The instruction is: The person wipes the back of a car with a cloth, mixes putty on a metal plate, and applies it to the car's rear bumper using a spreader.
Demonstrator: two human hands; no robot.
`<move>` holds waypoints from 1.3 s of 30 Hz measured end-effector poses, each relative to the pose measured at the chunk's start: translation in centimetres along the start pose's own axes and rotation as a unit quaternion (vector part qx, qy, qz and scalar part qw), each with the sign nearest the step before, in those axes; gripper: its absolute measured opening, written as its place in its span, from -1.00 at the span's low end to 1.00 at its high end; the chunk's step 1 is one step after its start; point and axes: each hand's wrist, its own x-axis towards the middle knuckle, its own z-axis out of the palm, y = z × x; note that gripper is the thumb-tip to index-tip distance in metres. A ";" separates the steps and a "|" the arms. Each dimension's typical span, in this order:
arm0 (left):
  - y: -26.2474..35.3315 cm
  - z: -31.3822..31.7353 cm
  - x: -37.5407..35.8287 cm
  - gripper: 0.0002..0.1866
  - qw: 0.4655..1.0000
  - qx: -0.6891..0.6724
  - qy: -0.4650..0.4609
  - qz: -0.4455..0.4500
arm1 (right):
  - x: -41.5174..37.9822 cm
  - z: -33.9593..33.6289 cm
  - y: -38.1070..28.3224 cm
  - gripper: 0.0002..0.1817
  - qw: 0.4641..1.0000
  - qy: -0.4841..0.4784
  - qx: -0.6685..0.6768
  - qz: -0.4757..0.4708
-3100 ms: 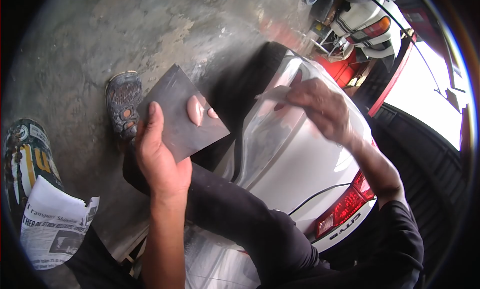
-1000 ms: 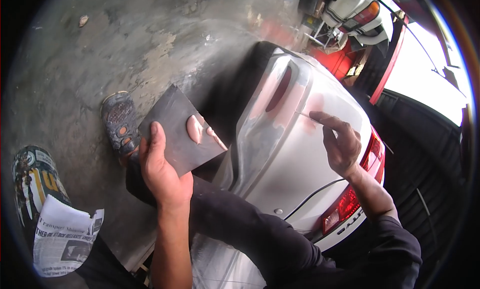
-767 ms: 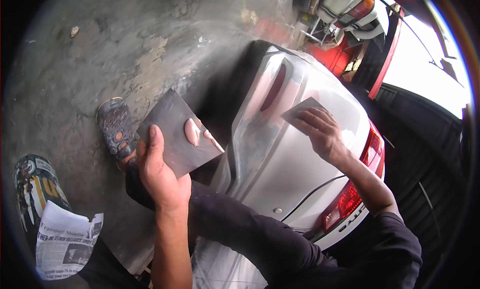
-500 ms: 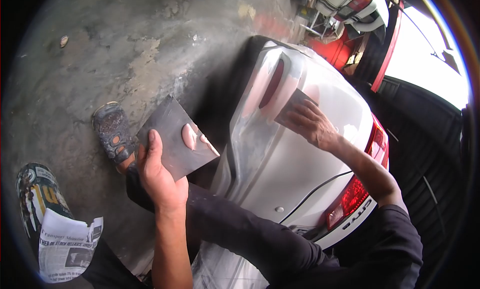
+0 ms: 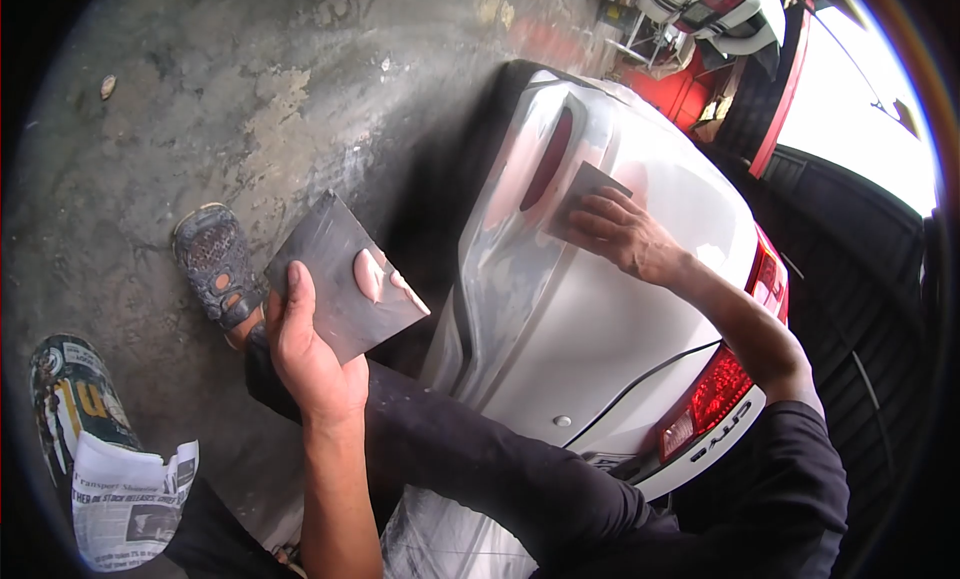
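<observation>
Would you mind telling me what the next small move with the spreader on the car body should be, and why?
Probably draw the spreader down along the panel to thin the filler. The right hand presses it flat on the white car beside pink filler, while the left hand holds the board with more putty.
</observation>
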 end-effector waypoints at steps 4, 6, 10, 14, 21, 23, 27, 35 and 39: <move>0.1 -0.2 0.0 -0.61 1.000 0.004 0.000 0.007 | -0.2 0.1 0.1 -0.43 1.000 0.015 -0.019 -0.008; 0.2 -0.2 -0.1 -0.61 1.000 0.007 0.002 0.012 | 0.0 0.3 0.0 -0.43 0.999 0.029 -0.027 -0.008; 0.5 -0.4 -0.1 -0.61 0.999 0.025 0.017 0.030 | 0.6 0.7 -0.1 -0.42 1.000 0.013 -0.001 0.000; 0.8 -0.5 -0.4 -0.61 0.999 0.027 -0.004 0.021 | -0.3 0.4 0.1 -0.40 1.000 -0.003 0.015 -0.004; 1.1 0.0 -0.8 -0.60 0.999 0.020 0.003 0.043 | 0.6 0.1 -0.5 -0.48 0.999 0.041 0.000 0.009; 0.9 -0.5 -0.5 -0.59 0.999 0.018 0.006 0.034 | 0.3 0.2 -0.8 -0.50 0.998 0.046 0.026 0.016; 1.2 0.9 -2.4 -0.60 0.998 0.030 -0.008 0.048 | -0.8 -1.9 -3.7 -0.42 0.997 0.069 0.014 0.019; 0.1 4.0 -7.3 -0.69 0.998 0.040 -0.026 0.048 | 1.4 -5.8 -17.4 -0.39 0.789 0.396 0.467 0.056; -0.1 5.2 -10.1 -0.66 0.998 0.052 0.027 0.028 | 2.2 -7.0 -21.2 -0.48 0.743 0.506 0.438 0.017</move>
